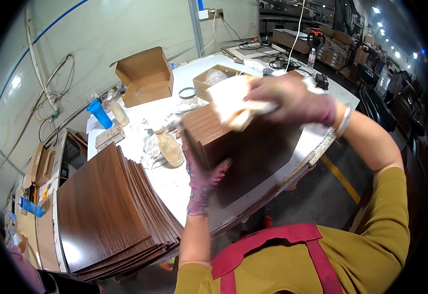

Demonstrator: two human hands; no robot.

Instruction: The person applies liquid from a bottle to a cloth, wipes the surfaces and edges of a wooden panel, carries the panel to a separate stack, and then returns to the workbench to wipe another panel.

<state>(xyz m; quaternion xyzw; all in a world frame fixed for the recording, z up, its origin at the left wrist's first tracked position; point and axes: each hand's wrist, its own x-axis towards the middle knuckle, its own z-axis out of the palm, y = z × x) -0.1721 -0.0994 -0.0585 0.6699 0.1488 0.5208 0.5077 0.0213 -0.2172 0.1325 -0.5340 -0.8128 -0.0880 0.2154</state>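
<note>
A stack of brown wood-grain panels (258,161) stands on the white table in front of me, its grooved-looking edges turned up. My left hand (201,181), in a stained pinkish glove, braces the left end, thumb across the near face and fingers along the side. My right hand (292,100), gloved too and smeared by motion, grips a whitish cloth (231,100) over the top edges. Whether the cloth touches the panels is hard to see.
More brown panels (106,206) lie piled at the left. Around the white table (174,191) are a cloudy plastic bottle (168,147), a blue bottle (99,114), an open cardboard box (145,78), a smaller carton (204,78) and a tape roll (187,92).
</note>
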